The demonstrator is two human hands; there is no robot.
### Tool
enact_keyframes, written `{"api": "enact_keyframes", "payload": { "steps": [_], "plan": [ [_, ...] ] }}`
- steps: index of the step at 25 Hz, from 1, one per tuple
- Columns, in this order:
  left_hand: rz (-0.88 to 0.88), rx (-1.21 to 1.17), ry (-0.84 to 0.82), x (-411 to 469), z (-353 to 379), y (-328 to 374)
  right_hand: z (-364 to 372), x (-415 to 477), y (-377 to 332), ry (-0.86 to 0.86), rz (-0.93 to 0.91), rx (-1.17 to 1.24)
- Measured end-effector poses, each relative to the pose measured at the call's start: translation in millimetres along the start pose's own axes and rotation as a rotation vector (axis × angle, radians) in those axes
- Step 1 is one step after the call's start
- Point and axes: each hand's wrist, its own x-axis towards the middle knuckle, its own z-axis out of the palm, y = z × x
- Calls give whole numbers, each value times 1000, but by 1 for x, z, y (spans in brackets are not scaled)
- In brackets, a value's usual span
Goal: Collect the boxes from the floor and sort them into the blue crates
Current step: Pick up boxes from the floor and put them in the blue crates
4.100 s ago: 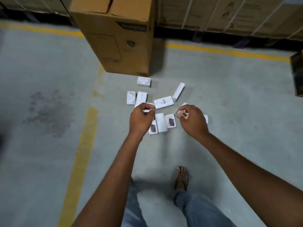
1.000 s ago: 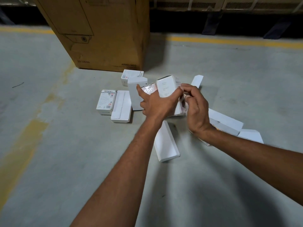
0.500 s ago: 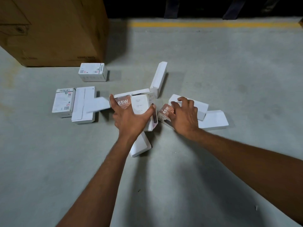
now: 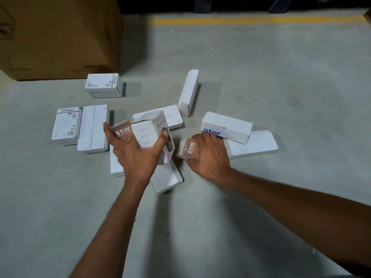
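Note:
Several small white boxes lie scattered on the grey concrete floor (image 4: 261, 197). My left hand (image 4: 138, 155) grips two boxes together above the floor: a pink-topped box marked 65W (image 4: 122, 131) and a white box (image 4: 147, 130) beside it. My right hand (image 4: 208, 155) is closed on another 65W box (image 4: 188, 147) low over the floor. A box with blue letters (image 4: 228, 125) lies just beyond my right hand, on top of a plain white box (image 4: 255, 144). No blue crate is in view.
A large brown carton (image 4: 58, 37) stands at the back left. White boxes (image 4: 104, 85) (image 4: 67, 123) (image 4: 94, 129) lie left of my hands, a long one (image 4: 189, 92) behind. A yellow line (image 4: 251, 21) runs along the far floor.
The view has come closer to the floor. My right hand has closed around the 65W box and drawn it slightly toward me. The left hand keeps its two boxes.

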Motion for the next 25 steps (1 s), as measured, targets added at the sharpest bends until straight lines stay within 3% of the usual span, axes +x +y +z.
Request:
{"api": "enact_keyframes", "payload": {
  "steps": [4,10,13,17,22,25],
  "plan": [
    [-1,-55,136,17,-26,-18,-17,28,-26,-79,-7,185],
    [-169,-70,354,32,-87,-54,-47,68,-81,42,-42,387],
    [-219,-129,404,29,-126,-67,-65,90,-128,-58,-129,421],
    [-242,-375,485,30,-182,-69,-98,118,-202,-104,-136,518],
    [-275,-363,599,28,-253,-66,-132,143,-290,-258,-91,491],
    [-306,-359,644,28,-269,-83,-104,149,-320,-363,-32,577]
  ]
}}
